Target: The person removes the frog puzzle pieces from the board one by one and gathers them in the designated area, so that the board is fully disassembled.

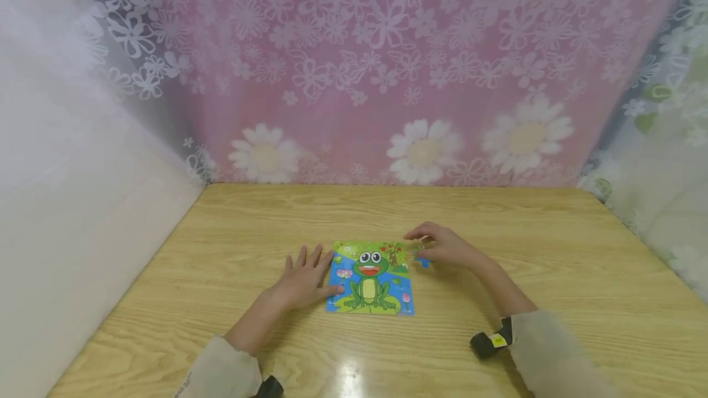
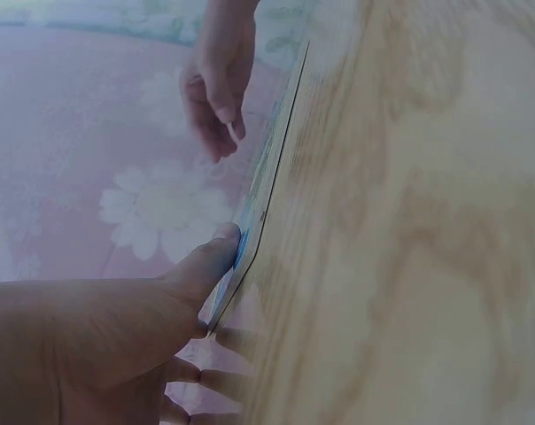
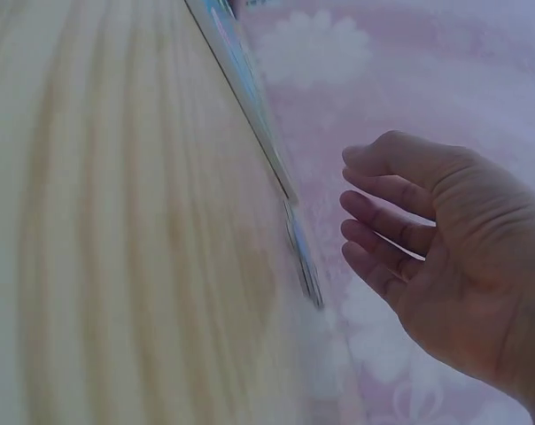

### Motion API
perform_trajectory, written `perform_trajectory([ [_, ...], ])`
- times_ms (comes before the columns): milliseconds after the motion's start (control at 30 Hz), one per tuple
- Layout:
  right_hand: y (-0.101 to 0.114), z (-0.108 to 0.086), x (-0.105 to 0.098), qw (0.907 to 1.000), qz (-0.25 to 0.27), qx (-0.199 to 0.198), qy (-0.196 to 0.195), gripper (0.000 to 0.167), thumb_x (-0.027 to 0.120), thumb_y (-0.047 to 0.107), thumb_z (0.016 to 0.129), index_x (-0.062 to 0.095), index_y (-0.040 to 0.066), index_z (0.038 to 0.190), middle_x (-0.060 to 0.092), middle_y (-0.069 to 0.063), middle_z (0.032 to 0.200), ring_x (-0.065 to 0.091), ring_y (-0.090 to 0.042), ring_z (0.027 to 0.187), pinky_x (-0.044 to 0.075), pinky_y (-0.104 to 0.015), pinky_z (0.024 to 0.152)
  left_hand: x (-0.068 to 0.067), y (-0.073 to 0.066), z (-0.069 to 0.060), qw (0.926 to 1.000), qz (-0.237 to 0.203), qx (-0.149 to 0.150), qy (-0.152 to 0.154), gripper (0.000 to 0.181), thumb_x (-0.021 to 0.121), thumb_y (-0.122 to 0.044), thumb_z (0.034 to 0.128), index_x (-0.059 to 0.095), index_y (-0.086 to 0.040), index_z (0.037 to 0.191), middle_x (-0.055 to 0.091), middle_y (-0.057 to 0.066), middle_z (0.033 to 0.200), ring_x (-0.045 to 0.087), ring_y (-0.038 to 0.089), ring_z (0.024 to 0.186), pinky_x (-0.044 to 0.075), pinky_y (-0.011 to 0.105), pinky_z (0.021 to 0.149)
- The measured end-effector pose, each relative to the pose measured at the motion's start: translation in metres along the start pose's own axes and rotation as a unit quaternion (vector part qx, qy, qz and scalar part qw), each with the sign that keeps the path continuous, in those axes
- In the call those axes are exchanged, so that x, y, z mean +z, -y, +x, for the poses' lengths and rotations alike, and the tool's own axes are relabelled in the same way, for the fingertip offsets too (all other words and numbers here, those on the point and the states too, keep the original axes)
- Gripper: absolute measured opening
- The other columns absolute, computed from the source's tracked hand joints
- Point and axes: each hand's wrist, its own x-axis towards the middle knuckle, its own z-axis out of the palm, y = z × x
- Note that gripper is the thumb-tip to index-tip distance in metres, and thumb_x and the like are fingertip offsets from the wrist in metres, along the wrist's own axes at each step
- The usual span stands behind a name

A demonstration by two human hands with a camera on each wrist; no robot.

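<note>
A square frog picture puzzle board (image 1: 369,281) lies flat on the table, showing a green frog, blue water and a tree. My left hand (image 1: 303,282) rests at its left edge, fingers spread and thumb on the board's face; the left wrist view shows that thumb (image 2: 210,266) against the rim. Just off the board's right edge, small flat coloured pieces (image 1: 423,262) lie partly hidden under my right hand (image 1: 444,247). In the right wrist view those pieces (image 3: 303,257) lie beside the board, apart from the loosely bent fingers (image 3: 387,208), which hold nothing.
The wood-grain table (image 1: 265,214) reaches back to a pink flowered backdrop (image 1: 343,78). Pale cloth walls (image 1: 83,201) stand at the left and right. A black wrist device (image 1: 487,345) sits at the right sleeve.
</note>
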Motion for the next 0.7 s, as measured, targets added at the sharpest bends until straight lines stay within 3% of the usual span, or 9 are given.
perform_trajectory([
  [167,0.016,0.018,0.016,0.9995,-0.014,-0.007,0.027,0.032,0.062,0.005,0.086,0.058,-0.004,0.116,0.053,-0.016,0.111,0.051,-0.033,0.103,0.041,-0.046,0.089,0.0,-0.002,0.001,1.0,-0.007,0.003,0.002,0.081,0.051,-0.055,0.0874,0.024,-0.006,0.146,0.013,0.023,0.148,0.004,0.048,0.131,0.005,0.066,0.097],
  [367,0.021,0.038,0.036,0.9981,-0.045,0.001,0.042,0.028,0.063,0.007,0.087,0.06,0.001,0.114,0.055,-0.008,0.106,0.056,-0.024,0.096,0.048,-0.032,0.08,0.002,-0.002,0.003,1.0,-0.007,0.001,0.003,0.08,0.051,-0.055,0.0878,0.024,-0.006,0.146,0.014,0.023,0.148,0.004,0.047,0.132,0.005,0.066,0.098],
  [700,0.027,0.053,0.056,0.9896,-0.143,-0.004,0.014,0.017,0.064,0.009,0.085,0.066,0.004,0.102,0.056,-0.004,0.1,0.05,-0.017,0.086,0.045,-0.031,0.075,0.0,0.001,0.002,1.0,-0.007,0.0,0.002,0.08,0.051,-0.054,0.0881,0.025,-0.005,0.145,0.014,0.024,0.148,0.005,0.048,0.131,0.006,0.066,0.097],
])
